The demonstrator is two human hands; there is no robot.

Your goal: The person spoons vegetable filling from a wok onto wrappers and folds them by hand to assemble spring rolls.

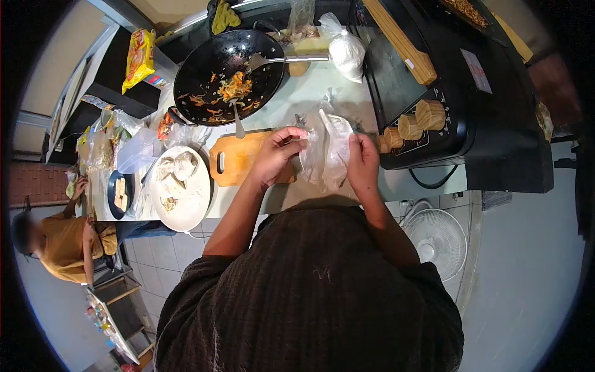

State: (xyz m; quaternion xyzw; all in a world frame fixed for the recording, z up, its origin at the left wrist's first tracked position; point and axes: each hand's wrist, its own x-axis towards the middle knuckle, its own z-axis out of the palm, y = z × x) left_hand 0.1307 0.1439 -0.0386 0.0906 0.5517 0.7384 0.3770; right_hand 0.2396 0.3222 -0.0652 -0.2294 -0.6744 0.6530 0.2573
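Observation:
Between my two hands is a translucent plastic bag (338, 149) with a whitish, powdery look. My left hand (277, 156) pinches its left side, thumb and fingers together, above the right part of a wooden cutting board (238, 152). On the bag's opposite side, my right hand (364, 162) grips the edge between thumb and fingers. Whether the whiteness is the plastic itself or something inside, I cannot tell. A knotted bag of white powder (347, 56) stands farther back on the counter.
A black wok (186, 77) holds cooked shredded vegetables, a spatula (288, 59) and a spoon (238, 121). Left are a white plate (195, 201) and a small dark pan (113, 180). A black oven (458, 136) stands right, a fan (437, 242) below. Another person (68, 245) is at far left.

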